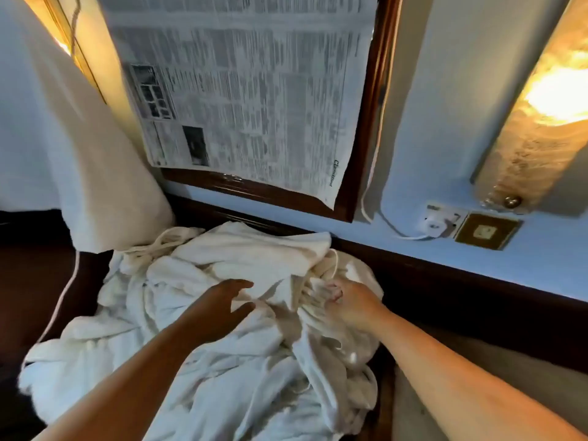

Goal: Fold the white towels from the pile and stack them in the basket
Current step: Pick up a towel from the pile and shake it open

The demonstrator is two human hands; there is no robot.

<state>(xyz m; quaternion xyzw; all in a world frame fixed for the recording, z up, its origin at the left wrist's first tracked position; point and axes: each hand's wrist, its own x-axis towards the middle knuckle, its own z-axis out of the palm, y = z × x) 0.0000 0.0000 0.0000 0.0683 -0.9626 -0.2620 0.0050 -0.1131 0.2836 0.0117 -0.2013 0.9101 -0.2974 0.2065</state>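
Watching through the head camera, I see the pile of white towels lying crumpled on a dark wooden surface below the wall, just in front of me. My right hand has its fingers curled tight round a bunched towel at the far right of the heap. My left hand lies on a fold beside it, fingers fairly straight and thumb spread, clasping nothing that I can make out.

I judge this to be the very start of a fold: one towel is being singled out of the heap, and nothing is squared up yet. No basket is in view. The next move calls for lifting the gripped towel free of its neighbours, then finding two corners so it can be spread flat.

Crumpled as it is, the towel shows no clear edge or heading. Its gathered ridge runs from my right fist down toward me. The heap as a whole stretches from near left to the far right, toward the wall.

A newspaper hangs above, with a lit wall lamp to the right.
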